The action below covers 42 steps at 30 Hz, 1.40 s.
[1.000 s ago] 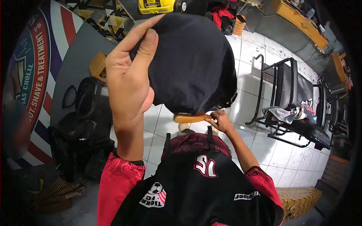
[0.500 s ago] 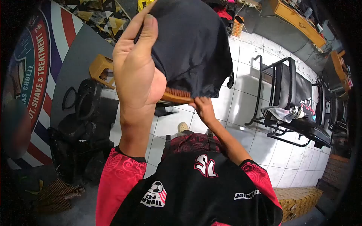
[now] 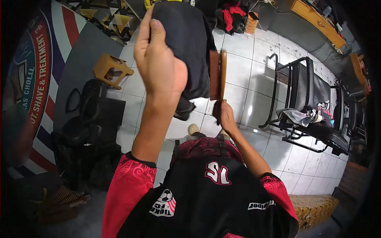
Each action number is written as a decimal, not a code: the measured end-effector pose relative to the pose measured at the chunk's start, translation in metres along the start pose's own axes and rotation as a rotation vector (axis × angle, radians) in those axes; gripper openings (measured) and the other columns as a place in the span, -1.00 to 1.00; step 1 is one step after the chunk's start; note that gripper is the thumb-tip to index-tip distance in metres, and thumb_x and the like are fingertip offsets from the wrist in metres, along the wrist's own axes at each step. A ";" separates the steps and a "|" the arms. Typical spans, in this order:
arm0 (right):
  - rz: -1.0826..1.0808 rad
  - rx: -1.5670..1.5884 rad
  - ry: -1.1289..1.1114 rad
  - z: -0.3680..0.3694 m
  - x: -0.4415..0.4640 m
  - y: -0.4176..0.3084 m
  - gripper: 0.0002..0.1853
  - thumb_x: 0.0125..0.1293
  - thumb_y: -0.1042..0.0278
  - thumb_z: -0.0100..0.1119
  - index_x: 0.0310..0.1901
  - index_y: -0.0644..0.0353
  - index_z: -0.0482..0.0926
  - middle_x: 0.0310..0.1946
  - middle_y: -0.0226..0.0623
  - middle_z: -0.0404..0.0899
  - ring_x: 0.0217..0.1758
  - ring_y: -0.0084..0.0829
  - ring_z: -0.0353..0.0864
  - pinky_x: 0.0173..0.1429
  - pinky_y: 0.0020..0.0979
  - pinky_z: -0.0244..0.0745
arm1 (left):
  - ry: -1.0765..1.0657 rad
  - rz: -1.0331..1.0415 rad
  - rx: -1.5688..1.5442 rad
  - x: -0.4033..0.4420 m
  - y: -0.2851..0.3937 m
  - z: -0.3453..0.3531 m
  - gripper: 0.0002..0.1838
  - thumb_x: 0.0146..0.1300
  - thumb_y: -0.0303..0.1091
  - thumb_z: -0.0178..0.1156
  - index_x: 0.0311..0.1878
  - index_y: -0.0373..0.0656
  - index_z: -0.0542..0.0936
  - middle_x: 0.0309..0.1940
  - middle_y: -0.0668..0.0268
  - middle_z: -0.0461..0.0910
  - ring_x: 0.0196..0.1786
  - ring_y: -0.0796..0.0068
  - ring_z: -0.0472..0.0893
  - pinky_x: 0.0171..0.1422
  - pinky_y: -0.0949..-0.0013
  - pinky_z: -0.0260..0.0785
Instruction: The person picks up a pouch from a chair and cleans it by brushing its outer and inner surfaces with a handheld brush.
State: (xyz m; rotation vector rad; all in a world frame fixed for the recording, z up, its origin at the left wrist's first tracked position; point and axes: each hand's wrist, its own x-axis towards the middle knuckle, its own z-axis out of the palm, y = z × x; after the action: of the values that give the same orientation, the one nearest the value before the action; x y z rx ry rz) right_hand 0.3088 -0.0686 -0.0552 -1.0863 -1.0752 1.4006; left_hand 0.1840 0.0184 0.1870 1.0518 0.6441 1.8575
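Observation:
A black cloth hangs from my left hand, which pinches its upper left edge between thumb and fingers. The cloth hangs in folds, with a bunched dark end near its bottom. My right hand is closed round the lower end of a wooden brush. The brush stands upright, its brown bristles facing left toward the cloth's right edge. Whether the bristles touch the cloth cannot be made out.
A black-framed chair with a grey cloth on it stands at the right. Left are a tan stool and a black chair. A patterned bench is at the lower right, a wooden shelf at the upper right.
The cloth has narrowed and shifted left. My left hand has moved slightly right. The brush has turned from lying level under the cloth to upright at its right side.

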 end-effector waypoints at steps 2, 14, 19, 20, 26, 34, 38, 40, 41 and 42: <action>0.126 0.085 -0.134 0.020 0.002 -0.009 -0.49 0.46 0.02 -0.44 -0.57 0.21 0.20 -0.69 -0.50 0.18 -0.63 -0.60 0.12 -0.55 -0.46 0.10 | 0.023 0.026 -0.016 0.002 -0.010 0.003 -0.64 0.35 -0.51 -0.13 0.21 -0.24 0.33 0.07 0.23 0.41 0.09 0.55 0.39 0.21 0.52 0.16; 0.531 -1.326 -0.567 -0.107 -0.050 0.128 -0.23 0.22 -0.38 -0.25 -0.35 0.35 0.60 -0.29 0.10 0.56 -0.22 0.03 0.57 -0.11 -0.13 0.43 | 0.276 0.181 0.097 0.008 -0.016 -0.011 -0.78 0.29 -0.57 -0.12 -0.05 -0.12 0.42 -0.13 0.36 0.33 -0.06 0.62 0.26 0.21 0.53 0.03; 0.475 -0.859 -0.169 -0.090 -0.029 0.096 -0.32 0.31 -0.20 -0.21 -0.43 0.41 0.55 -0.49 0.14 0.54 -0.40 0.05 0.53 -0.23 -0.11 0.39 | 0.274 0.170 0.128 0.000 -0.016 -0.016 -0.80 0.29 -0.56 -0.14 -0.11 -0.12 0.44 -0.20 0.40 0.35 -0.11 0.63 0.29 0.13 0.55 0.10; 0.273 -0.665 -0.070 -0.073 -0.022 0.074 -0.36 0.35 -0.15 -0.22 -0.54 0.36 0.47 -0.64 -0.06 0.49 -0.59 -0.17 0.42 -0.41 -0.19 0.34 | 0.284 0.168 0.174 -0.002 -0.020 -0.018 -0.80 0.29 -0.55 -0.14 -0.11 -0.13 0.44 -0.21 0.40 0.35 -0.14 0.64 0.31 0.09 0.56 0.13; 0.370 0.262 -0.324 -0.008 0.011 -0.063 -0.50 0.41 -0.15 -0.34 -0.56 0.05 0.22 -0.72 -0.63 0.05 -0.68 -0.70 -0.01 -0.62 -0.58 -0.04 | 0.207 0.053 0.319 -0.021 -0.030 -0.011 -0.75 0.31 -0.56 -0.19 0.02 -0.17 0.35 -0.27 0.40 0.34 -0.30 0.67 0.26 -0.13 0.55 0.15; 0.407 -1.002 -0.838 -0.109 -0.045 0.088 -0.22 0.27 -0.38 -0.37 -0.34 0.27 0.60 -0.53 -0.02 0.55 -0.48 -0.13 0.55 -0.29 -0.23 0.46 | 0.337 0.343 0.581 -0.024 -0.051 -0.030 -0.75 0.33 -0.54 -0.17 0.07 -0.18 0.27 -0.23 0.36 0.30 -0.22 0.61 0.24 -0.05 0.52 0.10; 0.632 -1.258 -0.671 -0.118 -0.057 0.115 -0.29 0.28 -0.32 -0.28 -0.34 0.27 0.60 -0.44 0.11 0.56 -0.42 0.01 0.57 -0.23 -0.15 0.48 | 0.331 0.298 0.497 -0.024 -0.047 -0.024 -0.78 0.34 -0.50 -0.13 0.03 -0.17 0.30 -0.25 0.37 0.33 -0.23 0.63 0.26 -0.06 0.52 0.13; 0.524 -1.370 -0.510 -0.115 -0.057 0.119 -0.32 0.28 -0.29 -0.25 -0.33 0.27 0.60 -0.42 0.14 0.56 -0.39 0.05 0.58 -0.22 -0.15 0.48 | 0.327 0.145 0.496 -0.023 -0.040 -0.025 -0.81 0.34 -0.47 -0.08 0.00 -0.16 0.33 -0.29 0.40 0.35 -0.27 0.65 0.28 -0.10 0.54 0.16; 0.509 -1.276 -0.367 -0.116 -0.052 0.121 -0.34 0.29 -0.25 -0.22 -0.35 0.29 0.60 -0.39 0.16 0.55 -0.34 0.06 0.58 -0.23 -0.13 0.46 | 0.302 0.068 0.394 -0.022 -0.040 -0.031 -0.83 0.33 -0.44 -0.02 -0.03 -0.15 0.34 -0.34 0.43 0.35 -0.29 0.67 0.30 -0.14 0.57 0.20; 0.496 -1.181 -0.226 -0.112 -0.047 0.110 -0.37 0.29 -0.20 -0.20 -0.36 0.30 0.60 -0.35 0.18 0.54 -0.28 0.06 0.58 -0.24 -0.10 0.45 | 0.299 0.063 0.395 -0.025 -0.042 -0.038 -0.83 0.33 -0.44 -0.02 -0.03 -0.15 0.34 -0.34 0.43 0.35 -0.29 0.67 0.30 -0.14 0.57 0.20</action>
State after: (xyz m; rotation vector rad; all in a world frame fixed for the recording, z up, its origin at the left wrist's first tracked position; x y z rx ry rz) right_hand 0.4010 -0.1174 -0.1813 -2.1716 -1.9920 1.2207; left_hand 0.1763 0.0158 0.1257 1.0548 1.2041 2.0095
